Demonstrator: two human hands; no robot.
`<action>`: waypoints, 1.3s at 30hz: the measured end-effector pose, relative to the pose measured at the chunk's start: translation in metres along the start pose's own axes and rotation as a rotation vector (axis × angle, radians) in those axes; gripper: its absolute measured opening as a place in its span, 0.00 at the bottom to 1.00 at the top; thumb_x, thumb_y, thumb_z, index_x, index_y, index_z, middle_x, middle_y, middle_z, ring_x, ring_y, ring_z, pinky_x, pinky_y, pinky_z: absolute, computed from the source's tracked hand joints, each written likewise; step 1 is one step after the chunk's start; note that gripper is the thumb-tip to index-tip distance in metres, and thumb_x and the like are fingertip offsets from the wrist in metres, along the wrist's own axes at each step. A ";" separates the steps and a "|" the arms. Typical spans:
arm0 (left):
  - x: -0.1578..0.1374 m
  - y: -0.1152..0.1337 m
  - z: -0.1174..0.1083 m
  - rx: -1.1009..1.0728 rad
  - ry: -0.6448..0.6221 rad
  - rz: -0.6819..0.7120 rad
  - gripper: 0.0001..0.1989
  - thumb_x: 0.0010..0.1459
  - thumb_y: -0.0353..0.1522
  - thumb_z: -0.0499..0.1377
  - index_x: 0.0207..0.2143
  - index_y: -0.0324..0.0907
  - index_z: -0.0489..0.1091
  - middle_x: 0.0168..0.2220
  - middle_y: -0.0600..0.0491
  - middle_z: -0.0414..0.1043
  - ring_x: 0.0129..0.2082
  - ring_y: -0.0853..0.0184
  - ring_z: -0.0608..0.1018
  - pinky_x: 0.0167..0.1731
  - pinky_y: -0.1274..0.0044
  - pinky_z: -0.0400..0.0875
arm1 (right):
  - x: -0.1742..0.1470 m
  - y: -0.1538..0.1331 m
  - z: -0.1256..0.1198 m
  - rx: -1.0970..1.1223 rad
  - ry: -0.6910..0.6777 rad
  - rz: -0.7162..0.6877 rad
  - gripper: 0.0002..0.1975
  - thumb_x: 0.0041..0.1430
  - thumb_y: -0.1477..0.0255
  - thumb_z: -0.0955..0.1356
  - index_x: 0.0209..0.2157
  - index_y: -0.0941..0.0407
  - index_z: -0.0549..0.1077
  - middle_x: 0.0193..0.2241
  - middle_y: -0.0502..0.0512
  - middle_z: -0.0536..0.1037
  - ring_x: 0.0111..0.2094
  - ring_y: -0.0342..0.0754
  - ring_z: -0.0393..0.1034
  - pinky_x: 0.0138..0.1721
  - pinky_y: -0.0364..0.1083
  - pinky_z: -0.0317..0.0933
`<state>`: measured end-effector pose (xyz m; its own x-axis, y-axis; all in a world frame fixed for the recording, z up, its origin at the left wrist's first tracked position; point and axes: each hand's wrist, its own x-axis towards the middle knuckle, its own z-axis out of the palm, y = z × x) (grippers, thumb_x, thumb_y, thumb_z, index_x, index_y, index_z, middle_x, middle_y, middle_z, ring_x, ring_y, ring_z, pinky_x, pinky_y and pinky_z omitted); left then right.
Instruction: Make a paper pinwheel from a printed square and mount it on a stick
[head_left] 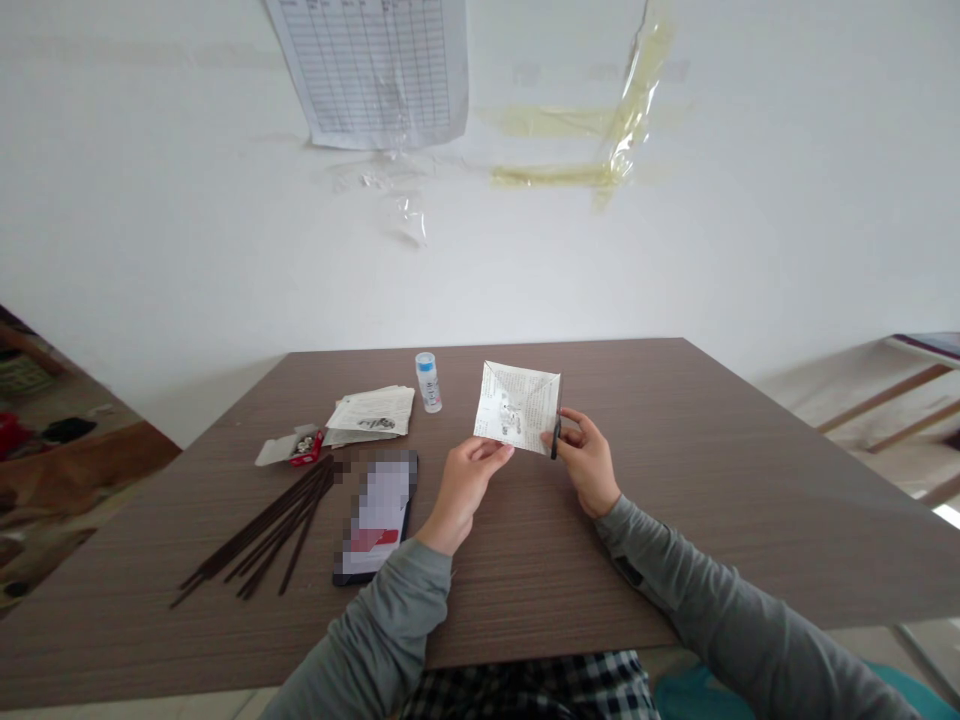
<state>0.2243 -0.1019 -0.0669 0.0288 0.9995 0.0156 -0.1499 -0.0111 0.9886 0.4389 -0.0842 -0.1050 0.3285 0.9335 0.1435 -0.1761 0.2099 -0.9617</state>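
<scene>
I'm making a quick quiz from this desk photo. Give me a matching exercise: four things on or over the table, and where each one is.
Things:
1. folded paper square
2. small bottle
3. dark sticks
4. phone

Places:
A. lying beside the left forearm
B. held up in both hands
C. fanned out at the table's left
D. standing beside the paper stack

Pairs: 1-B, 2-D, 3-C, 4-A

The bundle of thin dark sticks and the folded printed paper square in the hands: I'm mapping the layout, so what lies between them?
In the head view, a phone lies flat on the brown wooden table between them.
</scene>
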 end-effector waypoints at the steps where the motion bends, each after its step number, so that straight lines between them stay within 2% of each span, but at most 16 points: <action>1: 0.000 -0.002 0.001 -0.005 0.004 0.007 0.18 0.48 0.46 0.86 0.34 0.47 0.91 0.44 0.44 0.97 0.52 0.48 0.94 0.59 0.63 0.86 | -0.002 -0.001 0.002 0.001 -0.002 -0.001 0.35 0.47 0.56 0.89 0.55 0.49 0.84 0.31 0.49 0.89 0.34 0.56 0.83 0.38 0.52 0.76; 9: 0.001 -0.009 0.009 -0.013 0.044 0.009 0.16 0.49 0.45 0.86 0.35 0.47 0.92 0.43 0.46 0.98 0.49 0.48 0.95 0.56 0.62 0.89 | -0.011 -0.004 0.008 0.016 -0.042 0.028 0.35 0.47 0.57 0.89 0.55 0.48 0.83 0.30 0.47 0.87 0.32 0.55 0.79 0.37 0.51 0.73; 13: 0.001 -0.008 0.011 -0.031 0.103 -0.039 0.15 0.50 0.43 0.86 0.32 0.46 0.90 0.37 0.48 0.95 0.42 0.51 0.94 0.48 0.65 0.90 | -0.011 -0.002 0.009 0.007 -0.055 0.037 0.35 0.47 0.57 0.90 0.55 0.49 0.84 0.29 0.47 0.86 0.32 0.55 0.80 0.36 0.51 0.72; 17: 0.000 -0.002 0.009 -0.028 0.145 -0.060 0.12 0.54 0.40 0.85 0.35 0.45 0.90 0.37 0.48 0.94 0.39 0.54 0.93 0.40 0.69 0.87 | -0.011 -0.003 0.009 0.006 -0.051 0.046 0.35 0.46 0.57 0.89 0.54 0.49 0.84 0.29 0.48 0.88 0.33 0.56 0.82 0.37 0.52 0.74; 23: -0.001 0.009 0.007 0.005 0.126 -0.098 0.07 0.56 0.33 0.82 0.33 0.43 0.89 0.34 0.50 0.92 0.33 0.60 0.89 0.35 0.73 0.84 | -0.009 -0.008 0.009 0.006 -0.041 0.062 0.35 0.44 0.57 0.89 0.53 0.49 0.84 0.31 0.50 0.91 0.35 0.58 0.86 0.38 0.53 0.77; 28: -0.002 0.014 0.007 0.042 0.118 -0.101 0.08 0.57 0.31 0.83 0.35 0.43 0.88 0.34 0.51 0.91 0.34 0.60 0.90 0.33 0.74 0.84 | -0.008 -0.008 0.007 -0.018 -0.060 0.057 0.34 0.45 0.56 0.89 0.52 0.48 0.84 0.30 0.50 0.90 0.35 0.59 0.85 0.39 0.54 0.78; 34: -0.001 0.015 0.008 -0.034 0.166 -0.112 0.12 0.58 0.31 0.85 0.37 0.44 0.86 0.39 0.47 0.94 0.36 0.59 0.92 0.29 0.77 0.83 | -0.009 -0.007 0.007 0.003 -0.083 0.071 0.34 0.44 0.57 0.90 0.52 0.48 0.83 0.31 0.50 0.90 0.33 0.57 0.84 0.38 0.53 0.76; 39: -0.005 0.013 0.010 -0.011 0.069 -0.152 0.12 0.57 0.31 0.86 0.39 0.42 0.89 0.40 0.45 0.96 0.37 0.57 0.94 0.29 0.77 0.83 | -0.011 -0.010 0.009 0.041 -0.045 0.060 0.32 0.44 0.59 0.90 0.50 0.49 0.84 0.33 0.52 0.93 0.34 0.56 0.85 0.38 0.52 0.77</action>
<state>0.2318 -0.1073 -0.0525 -0.0160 0.9893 -0.1450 -0.1595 0.1406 0.9771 0.4285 -0.0938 -0.0949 0.2743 0.9567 0.0970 -0.2326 0.1639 -0.9587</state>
